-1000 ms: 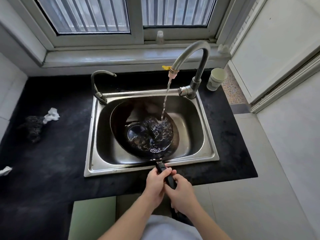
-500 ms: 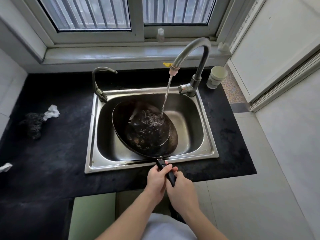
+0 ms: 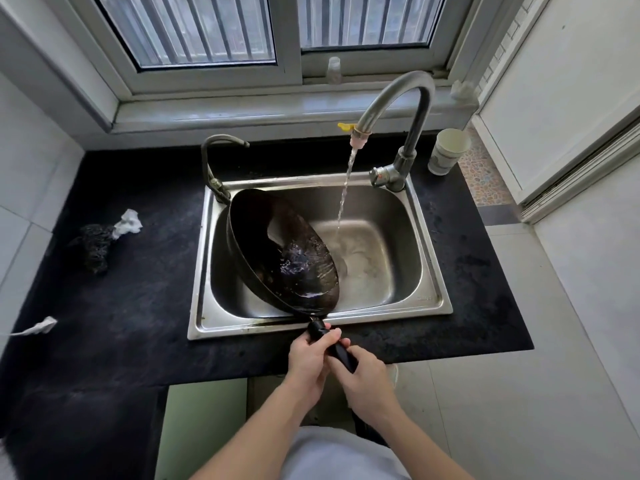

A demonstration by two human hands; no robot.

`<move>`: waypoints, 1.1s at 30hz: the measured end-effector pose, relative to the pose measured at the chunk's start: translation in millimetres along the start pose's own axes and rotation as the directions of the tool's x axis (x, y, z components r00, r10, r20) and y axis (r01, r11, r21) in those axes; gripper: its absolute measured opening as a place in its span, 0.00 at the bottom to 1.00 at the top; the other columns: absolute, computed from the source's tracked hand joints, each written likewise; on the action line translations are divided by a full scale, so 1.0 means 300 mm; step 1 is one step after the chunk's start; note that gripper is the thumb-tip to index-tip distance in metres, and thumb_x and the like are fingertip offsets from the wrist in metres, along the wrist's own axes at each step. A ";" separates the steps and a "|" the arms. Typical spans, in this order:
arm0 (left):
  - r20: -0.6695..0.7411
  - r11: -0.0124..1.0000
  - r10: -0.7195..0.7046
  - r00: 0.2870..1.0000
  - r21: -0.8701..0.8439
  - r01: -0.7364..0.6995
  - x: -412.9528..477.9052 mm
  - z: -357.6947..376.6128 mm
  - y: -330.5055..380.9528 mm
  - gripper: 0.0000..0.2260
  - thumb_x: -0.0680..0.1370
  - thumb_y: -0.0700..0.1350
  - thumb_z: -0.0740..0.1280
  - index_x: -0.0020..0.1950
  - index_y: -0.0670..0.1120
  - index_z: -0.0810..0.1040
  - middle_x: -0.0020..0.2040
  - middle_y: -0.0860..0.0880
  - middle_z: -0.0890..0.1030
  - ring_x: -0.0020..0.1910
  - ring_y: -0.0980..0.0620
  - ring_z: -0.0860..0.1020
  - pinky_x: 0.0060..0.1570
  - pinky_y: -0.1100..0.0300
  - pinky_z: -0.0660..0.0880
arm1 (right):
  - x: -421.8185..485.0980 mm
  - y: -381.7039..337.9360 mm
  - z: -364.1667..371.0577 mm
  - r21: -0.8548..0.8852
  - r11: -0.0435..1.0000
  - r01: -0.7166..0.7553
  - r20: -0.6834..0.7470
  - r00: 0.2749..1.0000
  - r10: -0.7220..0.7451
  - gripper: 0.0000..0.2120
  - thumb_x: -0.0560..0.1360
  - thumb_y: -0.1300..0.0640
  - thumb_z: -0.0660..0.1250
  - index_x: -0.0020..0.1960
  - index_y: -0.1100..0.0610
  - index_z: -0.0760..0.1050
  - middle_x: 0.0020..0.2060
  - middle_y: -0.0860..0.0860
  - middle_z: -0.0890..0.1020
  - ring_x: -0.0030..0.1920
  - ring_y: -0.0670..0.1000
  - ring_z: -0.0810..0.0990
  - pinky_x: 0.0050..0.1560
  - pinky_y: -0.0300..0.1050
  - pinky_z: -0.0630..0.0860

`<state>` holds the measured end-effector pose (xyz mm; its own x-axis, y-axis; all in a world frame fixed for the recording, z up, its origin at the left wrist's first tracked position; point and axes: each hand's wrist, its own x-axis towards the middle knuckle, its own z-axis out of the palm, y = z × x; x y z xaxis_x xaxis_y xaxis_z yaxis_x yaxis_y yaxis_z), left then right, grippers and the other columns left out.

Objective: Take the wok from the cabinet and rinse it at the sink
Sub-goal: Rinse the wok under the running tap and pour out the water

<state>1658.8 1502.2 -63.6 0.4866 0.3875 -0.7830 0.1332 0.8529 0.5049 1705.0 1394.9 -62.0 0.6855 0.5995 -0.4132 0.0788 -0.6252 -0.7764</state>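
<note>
The black wok (image 3: 277,251) sits tipped steeply on its side in the steel sink (image 3: 429,299), its left rim raised and its inside facing right. Water pours out of it onto the sink floor. Both hands grip its black handle (image 3: 341,351) over the front counter edge: my left hand (image 3: 310,358) nearer the pan, my right hand (image 3: 363,382) at the handle's end. The tall faucet (image 3: 398,98) runs, and its stream falls right of the wok into the basin.
A smaller tap (image 3: 218,157) stands at the sink's back left corner, close to the wok's raised rim. A paper cup (image 3: 446,150) stands right of the faucet. A dark scrubber with a white scrap (image 3: 104,237) lies on the black counter (image 3: 121,306) at left.
The wok has been rolled from lying flat under the stream up onto its side toward the left. The water in it spills into the sink, and the stream now misses the pan.
</note>
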 end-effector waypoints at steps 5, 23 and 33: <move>0.015 0.999 -0.040 0.999 -0.022 0.041 0.010 -0.033 0.015 0.11 0.77 0.37 0.68 0.59 0.37 0.78 0.49 0.42 0.84 0.45 0.46 0.83 0.55 0.48 0.79 | 0.009 0.004 0.000 0.072 0.997 0.035 0.079 0.996 -0.040 0.04 0.77 0.50 0.70 0.46 0.50 0.79 0.31 0.44 0.78 0.34 0.37 0.76 0.34 0.31 0.70; -0.022 0.991 0.133 0.991 -0.018 -0.134 -0.002 -0.060 -0.012 0.10 0.77 0.37 0.69 0.58 0.36 0.78 0.52 0.39 0.85 0.55 0.45 0.83 0.52 0.56 0.80 | 0.036 0.018 0.007 0.232 0.973 0.002 0.220 0.974 -0.055 0.06 0.78 0.53 0.69 0.42 0.50 0.78 0.24 0.43 0.77 0.25 0.42 0.72 0.26 0.37 0.67; -0.055 0.991 0.130 0.990 0.023 -0.129 0.008 -0.050 -0.006 0.08 0.76 0.37 0.70 0.54 0.39 0.80 0.47 0.42 0.85 0.50 0.48 0.84 0.44 0.56 0.80 | 0.053 0.023 -0.001 0.307 0.946 -0.106 0.279 0.960 0.018 0.10 0.78 0.53 0.69 0.40 0.54 0.77 0.22 0.48 0.72 0.20 0.47 0.68 0.20 0.39 0.62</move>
<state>1646.8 1507.0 -71.9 0.4519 0.5134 -0.7295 0.0895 0.7876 0.6097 1716.6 1400.1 -73.8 0.4578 0.7039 -0.5431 -0.2203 -0.5020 -0.8363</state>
